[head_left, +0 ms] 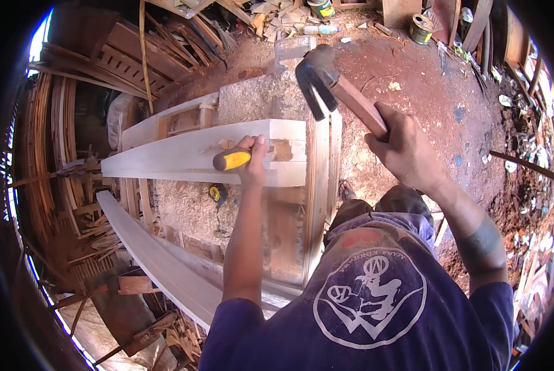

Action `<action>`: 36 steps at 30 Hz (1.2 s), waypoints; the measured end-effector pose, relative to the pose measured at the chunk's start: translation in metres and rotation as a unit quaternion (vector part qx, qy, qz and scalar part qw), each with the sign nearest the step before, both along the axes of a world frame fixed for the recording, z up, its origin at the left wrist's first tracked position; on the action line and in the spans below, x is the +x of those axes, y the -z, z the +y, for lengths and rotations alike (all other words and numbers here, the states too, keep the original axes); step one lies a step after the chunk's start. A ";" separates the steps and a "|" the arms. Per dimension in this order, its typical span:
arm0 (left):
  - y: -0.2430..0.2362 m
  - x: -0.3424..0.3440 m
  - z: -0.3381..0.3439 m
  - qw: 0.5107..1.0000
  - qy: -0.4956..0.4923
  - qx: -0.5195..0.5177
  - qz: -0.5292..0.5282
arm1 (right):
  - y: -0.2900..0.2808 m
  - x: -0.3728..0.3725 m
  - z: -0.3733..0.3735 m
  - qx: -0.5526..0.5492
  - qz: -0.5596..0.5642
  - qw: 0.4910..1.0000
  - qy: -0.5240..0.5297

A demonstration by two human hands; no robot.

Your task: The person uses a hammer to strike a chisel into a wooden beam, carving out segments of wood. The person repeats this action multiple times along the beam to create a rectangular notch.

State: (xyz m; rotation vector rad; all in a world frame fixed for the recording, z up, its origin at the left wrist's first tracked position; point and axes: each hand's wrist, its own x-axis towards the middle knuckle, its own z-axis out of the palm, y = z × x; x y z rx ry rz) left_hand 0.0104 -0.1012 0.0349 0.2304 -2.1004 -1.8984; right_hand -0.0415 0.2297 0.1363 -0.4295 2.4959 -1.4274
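Observation:
My left hand is closed round the yellow and black handle of a chisel, over a pale wooden beam. The chisel's blade is hidden behind the hand and handle. Beside the fingers, toward the beam's right end, a rough cut recess shows in the wood, with chips close by. Raised at the right, my right hand grips the wooden handle of a claw hammer. Its dark head is up and to the left of that hand, apart from the chisel.
Below the beam, a yellow and black tape measure lies among shavings. A second long pale board slants at lower left. Stacked planks stand at the left. At the back are an open can and a plastic bottle.

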 end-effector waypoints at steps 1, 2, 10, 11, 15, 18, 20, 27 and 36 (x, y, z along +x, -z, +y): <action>0.006 0.000 -0.003 0.999 0.033 0.010 -0.003 | -0.001 0.001 0.000 0.001 -0.001 1.000 0.002; 0.012 0.001 -0.004 0.999 0.035 0.011 -0.004 | -0.004 0.002 -0.002 0.014 0.008 1.000 -0.004; 0.008 0.003 0.014 0.991 -0.036 -0.132 -0.005 | -0.023 -0.007 -0.009 0.058 0.139 0.985 -0.087; 0.013 0.000 0.000 0.989 0.002 -0.144 -0.016 | -0.036 -0.007 -0.012 0.067 0.178 0.978 -0.086; 0.034 0.003 -0.017 0.992 0.036 -0.125 -0.002 | -0.058 -0.001 -0.027 0.019 0.207 0.970 -0.124; 0.055 0.003 -0.015 0.950 -0.022 -0.269 0.155 | -0.025 0.005 -0.041 0.049 0.226 0.957 -0.177; 0.057 0.001 -0.021 0.963 0.002 -0.259 0.074 | -0.014 -0.003 -0.046 0.167 0.192 0.941 -0.222; 0.066 0.011 -0.058 0.920 0.001 -0.392 0.023 | -0.083 -0.008 -0.052 -0.059 0.330 0.932 -0.135; 0.093 0.002 -0.069 0.995 0.034 -0.056 -0.069 | -0.085 -0.023 -0.052 0.109 0.277 0.930 -0.214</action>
